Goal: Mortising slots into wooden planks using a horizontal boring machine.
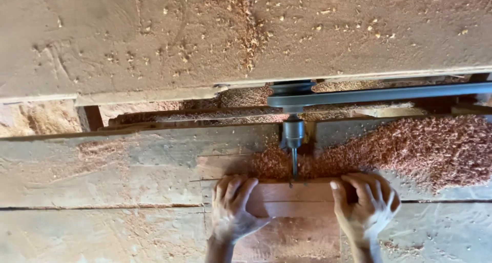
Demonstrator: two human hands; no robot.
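A reddish wooden board [293, 201] lies on the worn wooden bench [102, 191], its far edge against a horizontal drill bit [294, 166] held in a grey metal chuck [293, 132]. My left hand [231, 209] presses down on the board's left part, fingers over its far edge. My right hand [365, 204] grips the board's right end, fingers curled over the far edge. The bit's tip meets the board between my two hands.
A dark drive belt [379, 95] runs right from a pulley [292, 89] above the chuck. Reddish wood shavings [425, 148] are heaped to the right of the bit. A dusty floor [205, 32] with scattered chips lies beyond.
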